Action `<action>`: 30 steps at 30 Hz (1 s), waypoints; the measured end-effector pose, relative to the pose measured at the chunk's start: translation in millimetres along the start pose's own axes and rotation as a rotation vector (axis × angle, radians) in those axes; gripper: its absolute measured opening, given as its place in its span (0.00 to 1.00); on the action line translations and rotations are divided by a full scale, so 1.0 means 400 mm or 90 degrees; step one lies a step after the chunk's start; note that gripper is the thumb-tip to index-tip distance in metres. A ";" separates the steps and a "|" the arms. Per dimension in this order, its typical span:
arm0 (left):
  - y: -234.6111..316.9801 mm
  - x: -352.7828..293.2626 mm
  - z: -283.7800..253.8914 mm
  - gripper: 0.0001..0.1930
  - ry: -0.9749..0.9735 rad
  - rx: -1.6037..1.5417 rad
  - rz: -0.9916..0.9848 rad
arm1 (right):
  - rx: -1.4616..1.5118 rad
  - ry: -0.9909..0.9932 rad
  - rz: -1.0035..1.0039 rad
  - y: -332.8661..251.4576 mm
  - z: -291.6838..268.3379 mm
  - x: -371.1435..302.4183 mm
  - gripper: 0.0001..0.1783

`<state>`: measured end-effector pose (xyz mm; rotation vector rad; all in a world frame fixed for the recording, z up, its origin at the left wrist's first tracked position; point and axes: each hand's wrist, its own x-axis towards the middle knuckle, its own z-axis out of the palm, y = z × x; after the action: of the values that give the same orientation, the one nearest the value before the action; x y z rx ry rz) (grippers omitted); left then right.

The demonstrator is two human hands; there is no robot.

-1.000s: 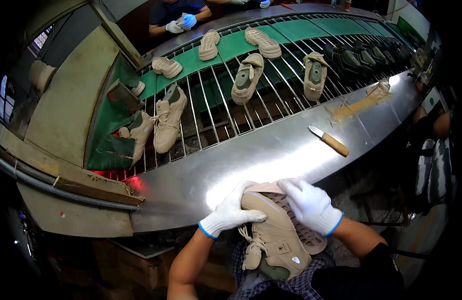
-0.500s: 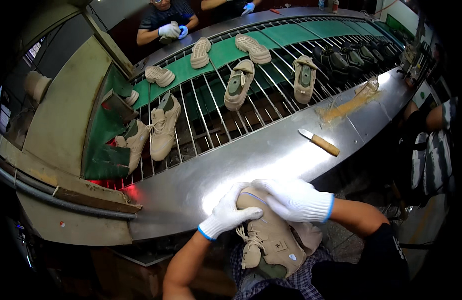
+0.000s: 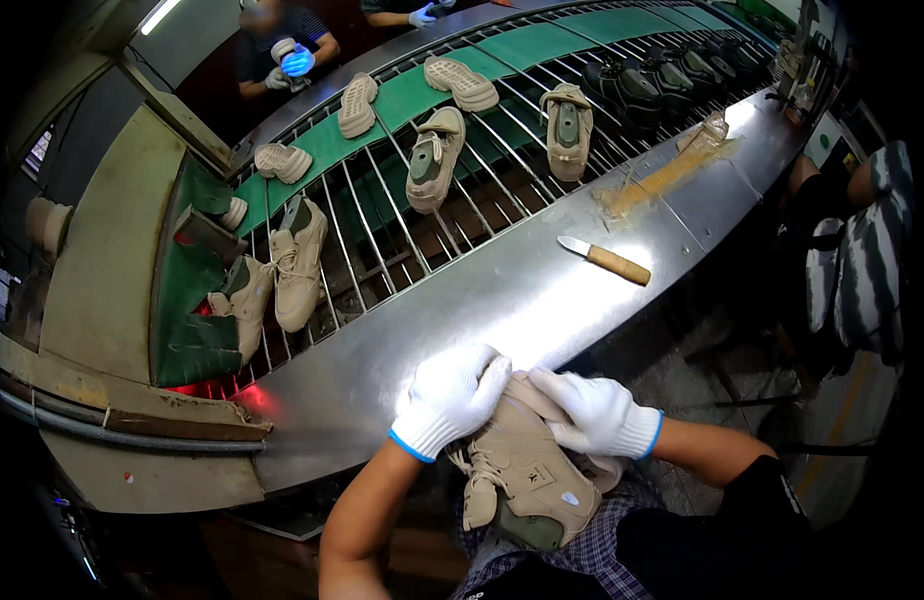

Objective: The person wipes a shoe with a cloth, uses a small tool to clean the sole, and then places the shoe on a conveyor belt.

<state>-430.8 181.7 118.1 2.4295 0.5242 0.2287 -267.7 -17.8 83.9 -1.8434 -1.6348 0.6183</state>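
A beige shoe upper (image 3: 527, 462) with laces and a green last inside lies in my lap, its toe pointing away from me. My gloved left hand (image 3: 450, 398) grips the left side of the toe, fingers bent and thumb along its edge. On the other side of the toe my gloved right hand (image 3: 600, 412) pinches a beige edge between thumb and fingers. What looks like a loose sole (image 3: 604, 472) shows behind the upper's right side, partly hidden. Both hands are close together at the toe tip.
Ahead is a metal bench edge (image 3: 462, 310) with a wooden-handled knife (image 3: 612, 262) on it. Beyond it, a rod conveyor (image 3: 372, 215) carries beige shoes (image 3: 300, 265), soles (image 3: 460, 82) and black shoes (image 3: 622, 92). A machine housing (image 3: 112, 270) stands left. Co-workers (image 3: 282, 50) work across.
Both hands have shifted to the toe tip, and my right hand has moved from lying over the toe to pinching its edge. The view has turned slightly right; a co-worker now lifts a sole.
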 end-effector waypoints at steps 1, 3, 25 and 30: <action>-0.003 0.001 0.001 0.15 0.008 0.001 0.006 | 0.075 0.010 0.029 0.030 0.009 0.025 0.38; 0.001 -0.009 0.005 0.15 0.032 -0.001 -0.006 | 0.182 0.016 0.086 0.055 0.029 0.055 0.35; 0.018 -0.011 0.022 0.16 0.126 0.052 -0.041 | 0.008 -0.050 -0.168 -0.051 -0.056 -0.065 0.42; -0.077 -0.075 0.114 0.24 0.410 -0.630 -0.240 | -0.028 -0.115 -0.124 -0.090 -0.094 -0.080 0.39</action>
<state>-454.6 166.0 62.3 1.2376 0.8674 0.8788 -272.2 -51.7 134.6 -1.6719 -1.9330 0.6839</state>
